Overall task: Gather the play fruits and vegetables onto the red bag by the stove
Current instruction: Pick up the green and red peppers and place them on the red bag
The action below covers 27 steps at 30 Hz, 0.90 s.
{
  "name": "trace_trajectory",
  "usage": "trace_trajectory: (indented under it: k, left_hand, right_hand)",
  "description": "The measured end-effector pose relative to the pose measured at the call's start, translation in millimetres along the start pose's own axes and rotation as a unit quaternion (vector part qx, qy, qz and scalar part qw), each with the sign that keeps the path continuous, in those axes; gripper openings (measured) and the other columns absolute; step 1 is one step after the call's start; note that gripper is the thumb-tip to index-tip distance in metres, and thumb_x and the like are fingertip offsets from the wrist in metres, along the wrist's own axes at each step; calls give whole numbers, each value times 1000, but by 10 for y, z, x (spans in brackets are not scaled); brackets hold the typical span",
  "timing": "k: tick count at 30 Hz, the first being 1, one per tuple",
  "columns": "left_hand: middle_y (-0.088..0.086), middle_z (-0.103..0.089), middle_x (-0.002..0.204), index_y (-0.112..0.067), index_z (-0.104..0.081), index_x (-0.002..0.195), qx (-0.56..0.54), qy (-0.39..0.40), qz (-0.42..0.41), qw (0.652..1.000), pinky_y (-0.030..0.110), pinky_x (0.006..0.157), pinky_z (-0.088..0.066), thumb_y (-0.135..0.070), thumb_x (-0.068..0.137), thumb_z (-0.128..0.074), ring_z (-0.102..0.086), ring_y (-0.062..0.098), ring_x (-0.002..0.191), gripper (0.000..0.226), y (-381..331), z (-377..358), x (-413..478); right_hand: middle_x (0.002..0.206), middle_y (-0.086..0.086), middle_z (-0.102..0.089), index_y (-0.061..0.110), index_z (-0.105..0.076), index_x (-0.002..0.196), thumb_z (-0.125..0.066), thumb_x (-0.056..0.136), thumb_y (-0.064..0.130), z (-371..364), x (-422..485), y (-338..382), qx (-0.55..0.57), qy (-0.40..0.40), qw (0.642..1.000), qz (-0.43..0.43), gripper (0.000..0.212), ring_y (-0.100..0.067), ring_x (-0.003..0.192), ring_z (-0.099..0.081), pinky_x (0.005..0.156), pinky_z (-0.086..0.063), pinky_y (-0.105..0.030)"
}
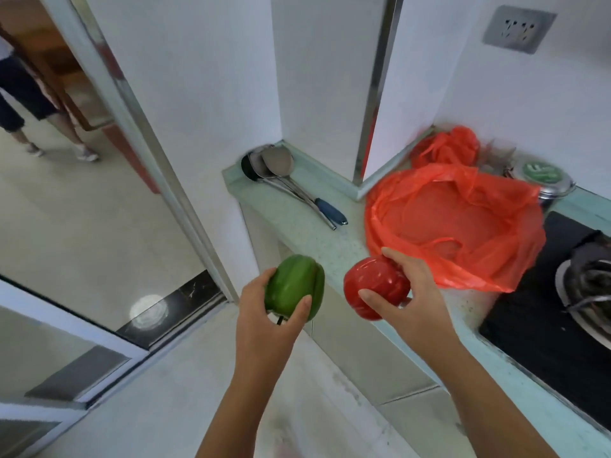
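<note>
A narrow kitchen corner with white walls: a pale green speckled counter (297, 223) runs along the right, and a doorway opens on the left, where another person's legs (33, 104) show. There is only the head view.

On the counter a thin red plastic bag (446, 226) lies spread open, just beside the black glass gas stove (535, 325). Nothing can be seen lying on it. A second, crumpled red bag (446, 147) sits behind it in the corner, and steel ladles (274, 163) lie to its left.

The left hand (264, 312) grips a glossy green play bell pepper (294, 285), fingers and thumb curled round it. It hangs off the counter's near edge, above the floor. The right hand (410, 292) clasps a shiny red play bell pepper (373, 285) the same way, held over the counter's edge near the bag's front-left rim, not touching it.

I judge the task to be at its start. Neither pepper is delivered yet, and the red one looks closest to being set down. Whether other play food waits elsewhere cannot be told.
</note>
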<state>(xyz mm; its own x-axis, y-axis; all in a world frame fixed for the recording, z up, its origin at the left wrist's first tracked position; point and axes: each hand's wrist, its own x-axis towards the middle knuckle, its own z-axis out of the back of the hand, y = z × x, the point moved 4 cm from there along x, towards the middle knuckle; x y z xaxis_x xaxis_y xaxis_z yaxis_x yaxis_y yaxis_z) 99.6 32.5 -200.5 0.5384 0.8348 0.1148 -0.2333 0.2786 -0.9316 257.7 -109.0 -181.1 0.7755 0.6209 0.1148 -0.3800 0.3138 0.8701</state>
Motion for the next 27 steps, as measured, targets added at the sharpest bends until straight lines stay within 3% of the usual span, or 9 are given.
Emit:
trace_trajectory:
  k: [6,9,12,16,18,23,27]
  left_hand:
    - [-24,-43,112,-38,-41,119,-7,67,-35,997,19,79,-47,-42,69,-69,-46,-6,103,58,136,-51,594]
    - [-21,-45,113,-36,-44,120,-16,80,-32,996,25,83,-49,-44,66,-66,-46,-7,101,59,215,-171,776]
    - [-19,-45,114,-34,-43,122,-15,101,-32,994,28,85,-49,-45,66,-65,-47,-3,102,61,241,-373,995]
    - [-23,-43,112,-38,-40,119,-21,139,-69,988,18,80,-45,-42,68,-67,-47,-4,103,58,91,-764,1299]
    - [-21,-43,114,-38,-40,120,-26,168,-81,982,14,78,-44,-40,71,-69,-46,-7,103,57,13,-1010,1445]
    - [-20,-45,117,-43,-39,115,-20,239,-111,964,14,84,-45,-37,71,-72,-46,-6,107,56,-172,-1653,1837]
    - [-18,-44,121,-37,-42,121,-22,281,-132,950,21,92,-43,-33,73,-74,-45,-3,112,57,-279,-2219,2058]
  right_hand:
    - [120,7,-43,38,-45,119,-79,67,25,-240,298,47,-29,-42,998,-26,64,-10,105,-46,88,-45,-29]
    - [118,8,-43,39,-45,118,-79,67,25,-251,429,13,-42,-55,997,-43,63,-9,104,-46,87,-42,-26]
    - [117,8,-43,39,-45,118,-78,68,25,-182,596,-57,-54,-74,994,-55,62,-8,102,-46,81,-38,-14]
    - [118,6,-44,39,-45,118,-79,67,25,-14,822,-244,-52,-112,989,-75,63,-10,103,-47,84,-39,-18]
    - [117,6,-44,39,-45,118,-79,67,25,116,965,-355,-49,-135,986,-85,63,-9,102,-47,82,-36,-10]
    - [114,3,-46,28,-49,123,-79,67,24,530,1338,-603,-51,-202,972,-111,63,-4,97,-46,77,-29,5]
    - [112,3,-45,26,-49,124,-79,68,25,843,1526,-886,-51,-237,961,-136,63,4,93,-44,77,-27,7]
